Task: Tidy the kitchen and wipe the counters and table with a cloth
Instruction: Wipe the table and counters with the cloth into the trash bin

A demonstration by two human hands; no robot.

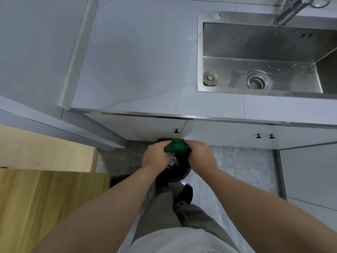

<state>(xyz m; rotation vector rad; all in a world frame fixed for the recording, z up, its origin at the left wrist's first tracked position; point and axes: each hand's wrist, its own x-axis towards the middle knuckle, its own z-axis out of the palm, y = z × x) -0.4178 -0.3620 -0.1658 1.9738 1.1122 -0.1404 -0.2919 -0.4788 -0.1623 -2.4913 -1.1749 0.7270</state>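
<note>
A green cloth (176,146), bunched up, is held between both hands below the counter's front edge. My left hand (156,154) grips its left end and my right hand (200,155) grips its right end. Directly under the cloth stands a dark waste bin (179,169) on the floor, partly hidden by my hands. The pale grey counter (138,57) stretches above, with a few yellow crumbs (177,110) near its front edge.
A steel sink (264,57) with a drain (257,82), a loose plug (210,78) and a tap (291,10) sits at the upper right. White cabinet doors with black knobs (264,136) face me. A wooden table (45,198) stands at the left.
</note>
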